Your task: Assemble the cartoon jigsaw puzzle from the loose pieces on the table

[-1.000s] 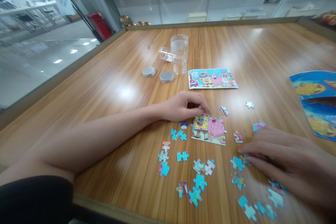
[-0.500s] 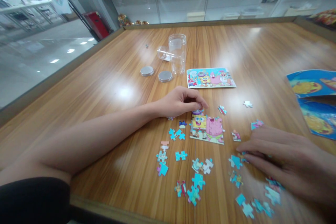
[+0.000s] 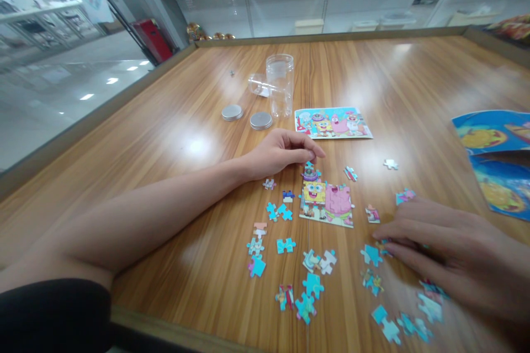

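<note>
My left hand [image 3: 285, 153] is at the top edge of a partly joined cartoon jigsaw [image 3: 337, 207]. Its bent thumb and fingers close on the upper end of a purple and teal puzzle piece [image 3: 309, 172], which lies against the yellow figure; the fingertips partly hide that end. On the right, my right hand [image 3: 443, 248] rests low over the table, fingers stretched forward and slightly apart, partly covering several pieces. A blue piece [image 3: 371, 254] lies just beside its thumb. More loose pieces lie nearer me, among them a blue one [image 3: 285, 245] and a red and white one [image 3: 285, 297].
Behind the jigsaw lies a picture card [image 3: 333, 123]. Farther back are a clear jar [image 3: 280, 85], a smaller clear container on its side [image 3: 257, 84] and two metal lids [image 3: 260, 120]. Blue printed sheets [image 3: 497, 160] lie at the right. A raised edge [image 3: 331, 37] borders the wooden table.
My left hand has shifted slightly away from me, uncovering more of the purple and teal piece and a loose piece beside the wrist. My right hand has stayed still.
</note>
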### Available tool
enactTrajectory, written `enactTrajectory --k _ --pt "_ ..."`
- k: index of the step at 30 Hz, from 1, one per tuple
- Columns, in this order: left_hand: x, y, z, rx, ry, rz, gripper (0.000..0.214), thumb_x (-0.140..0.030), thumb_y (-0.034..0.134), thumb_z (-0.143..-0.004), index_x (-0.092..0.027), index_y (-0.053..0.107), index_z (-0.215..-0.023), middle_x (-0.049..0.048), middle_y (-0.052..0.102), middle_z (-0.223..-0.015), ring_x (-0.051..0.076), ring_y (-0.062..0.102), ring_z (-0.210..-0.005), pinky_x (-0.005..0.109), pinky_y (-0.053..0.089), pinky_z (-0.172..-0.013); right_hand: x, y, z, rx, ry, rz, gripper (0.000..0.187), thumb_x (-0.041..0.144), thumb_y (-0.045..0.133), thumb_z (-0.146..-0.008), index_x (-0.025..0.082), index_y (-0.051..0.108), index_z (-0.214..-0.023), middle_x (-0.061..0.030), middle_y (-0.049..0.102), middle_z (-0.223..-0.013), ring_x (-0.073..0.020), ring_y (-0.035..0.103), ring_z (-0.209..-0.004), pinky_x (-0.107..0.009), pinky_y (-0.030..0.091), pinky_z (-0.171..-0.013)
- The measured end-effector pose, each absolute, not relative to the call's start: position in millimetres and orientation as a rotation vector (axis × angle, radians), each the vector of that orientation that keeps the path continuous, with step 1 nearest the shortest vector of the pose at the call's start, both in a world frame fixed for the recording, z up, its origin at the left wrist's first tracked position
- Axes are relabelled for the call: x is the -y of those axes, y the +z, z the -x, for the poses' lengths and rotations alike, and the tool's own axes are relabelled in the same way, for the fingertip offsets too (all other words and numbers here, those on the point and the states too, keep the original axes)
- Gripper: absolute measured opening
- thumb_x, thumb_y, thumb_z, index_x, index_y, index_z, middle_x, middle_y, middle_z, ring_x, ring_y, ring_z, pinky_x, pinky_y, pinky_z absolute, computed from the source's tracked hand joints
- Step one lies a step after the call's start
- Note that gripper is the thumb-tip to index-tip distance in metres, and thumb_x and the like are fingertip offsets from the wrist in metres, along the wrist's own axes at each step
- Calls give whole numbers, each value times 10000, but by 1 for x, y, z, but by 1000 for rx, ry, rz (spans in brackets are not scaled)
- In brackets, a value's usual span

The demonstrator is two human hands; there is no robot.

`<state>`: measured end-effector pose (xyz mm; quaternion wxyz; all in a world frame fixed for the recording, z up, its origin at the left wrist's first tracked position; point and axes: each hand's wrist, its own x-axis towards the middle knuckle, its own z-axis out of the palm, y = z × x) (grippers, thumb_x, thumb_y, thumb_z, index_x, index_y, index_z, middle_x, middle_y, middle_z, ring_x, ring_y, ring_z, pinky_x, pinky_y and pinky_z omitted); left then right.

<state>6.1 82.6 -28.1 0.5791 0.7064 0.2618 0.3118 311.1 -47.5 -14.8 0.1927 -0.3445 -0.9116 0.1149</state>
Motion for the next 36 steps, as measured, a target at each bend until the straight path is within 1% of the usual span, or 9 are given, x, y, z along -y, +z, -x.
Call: enactTrajectory --k 3,8,10,14,21,26,36 --pt "-79 -24 -7 -623 706 -1764 163 -204 656 -871 -109 755 -960 68 718 -874 108 629 -738 212 501 -676 47 -15 -313 2664 484 950 209 199 534 -956 287 686 -1069 -64 692 -876 -189 666 -772 -318 537 -640" --pt "-69 -17 -9 -475 593 -2130 158 -142 624 -874 -140 756 -963 80 726 -931 150 670 -847 249 532 -791 48 -6 -308 2640 590 963 168 181 541 -966 217 689 -1038 -44 672 -854 -171 624 -796 -318 469 -731" --pt "-68 -19 -8 -444 565 -2257 176 -138 616 -882 -168 753 -988 69 713 -936 148 661 -840 243 531 -770 47 -3 -305 2649 612 981 166 192 537 -977 197 695 -1025 -39 667 -836 -164 609 -800 -309 450 -743" --pt "-72 -25 -4 -438 509 -2350 183 -172 587 -918 -198 733 -1025 62 698 -986 153 655 -882 243 538 -793 45 0 -302 2639 594 970 185 203 524 -981 165 705 -976 -52 665 -802 -166 591 -780 -299 435 -719" --pt "-74 -28 0 -464 486 -2383 167 -184 604 -912 -220 719 -1027 51 683 -1010 158 653 -889 232 535 -781 45 1 -303 2621 555 944 174 160 535 -952 156 706 -921 -44 656 -769 -157 569 -744 -288 416 -697" --pt "-74 -27 -1 -466 495 -2376 174 -185 615 -900 -228 728 -1025 47 686 -1010 159 658 -884 228 534 -776 44 3 -304 2613 515 956 192 200 527 -967 156 702 -904 -42 635 -736 -155 550 -716 -286 391 -660" --pt "-73 -27 -1 -470 487 -2385 169 -182 608 -913 -212 723 -1033 46 679 -1012 150 655 -892 220 528 -786 44 1 -304 2608 556 940 181 163 533 -955 147 706 -905 -44 663 -756 -151 575 -734 -284 420 -688"
